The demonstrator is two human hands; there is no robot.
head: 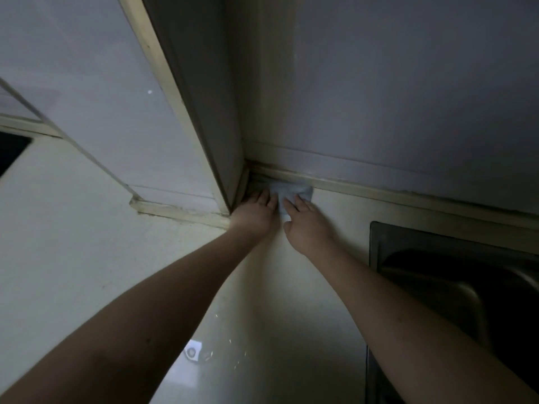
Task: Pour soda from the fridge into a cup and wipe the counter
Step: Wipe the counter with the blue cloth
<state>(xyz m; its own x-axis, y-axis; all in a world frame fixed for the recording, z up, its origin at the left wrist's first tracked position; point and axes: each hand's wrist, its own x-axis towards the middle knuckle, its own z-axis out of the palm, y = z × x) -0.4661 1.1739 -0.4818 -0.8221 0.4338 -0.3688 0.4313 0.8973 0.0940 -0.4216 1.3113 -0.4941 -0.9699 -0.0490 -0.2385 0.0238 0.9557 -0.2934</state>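
Nearest the camera, two bare forearms reach out over a pale, glossy table (pixel 315 330) that throws back a bright glare low in the view. To the right a dark steel sink (pixel 455 287) is set into it, close beside the right arm. Farther out, the left hand (pixel 253 212) lies flat with straight fingers, its tips at the edge of a pale blue cloth (pixel 288 193); the right hand (pixel 306 223) also lies flat, fingers stretched onto the cloth and pressing it down, thumb apart on the table. Neither hand curls round it. The cloth sits in the far corner, against the raised strip where the table meets the wall (pixel 408 97). It looks thin, soft and light, likely to bunch and slide easily on the smooth top, so flat pressure from the palms should steer it better than a pinch; to lift it, gather a loose edge. Left of the hands a pillar (pixel 201 112) juts out, making a tight corner. The room is dim. No cup or soda shows.
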